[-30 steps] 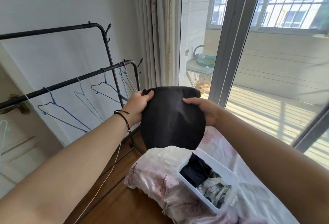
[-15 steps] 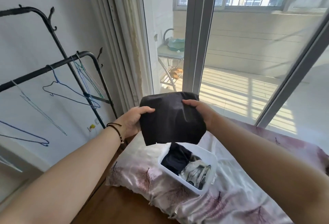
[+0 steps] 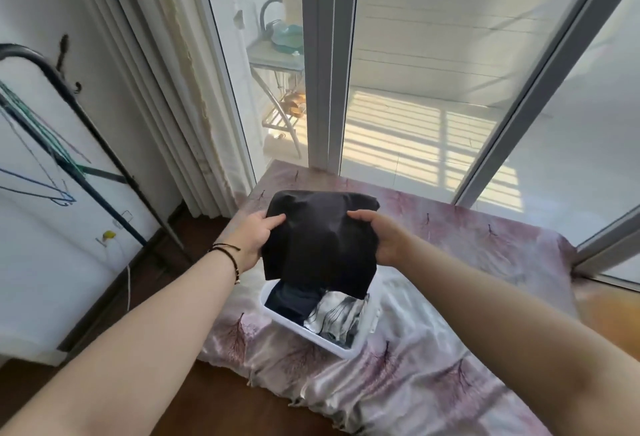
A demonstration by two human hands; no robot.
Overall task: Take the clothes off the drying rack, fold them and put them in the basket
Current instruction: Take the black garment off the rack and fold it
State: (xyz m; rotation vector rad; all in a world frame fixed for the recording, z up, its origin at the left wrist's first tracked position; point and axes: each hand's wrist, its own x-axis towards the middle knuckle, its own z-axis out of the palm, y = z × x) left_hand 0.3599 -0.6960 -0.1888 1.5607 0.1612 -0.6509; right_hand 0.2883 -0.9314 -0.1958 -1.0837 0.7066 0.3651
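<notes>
A: Nearest: white rectangular plastic basket (image 3: 341, 352) on the pink tree-print satin bedspread (image 3: 433, 383), dark and grey-print clothes inside.

B: Above it?

A: Folded black fabric garment (image 3: 320, 240), held just over the basket. Left hand (image 3: 251, 240) and right hand (image 3: 382, 240) pinch opposite side edges, fingers closed on cloth.

B: Handling?

A: Likely light, limp; it sags between the grips. Hold both edges or the fold opens.

B: Beyond?

A: Black metal drying rack (image 3: 79, 113), bare hangers.

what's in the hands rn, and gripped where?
Folded black garment, held over the basket. Left hand pinches its left edge, right hand its right edge, both near the top.
</notes>
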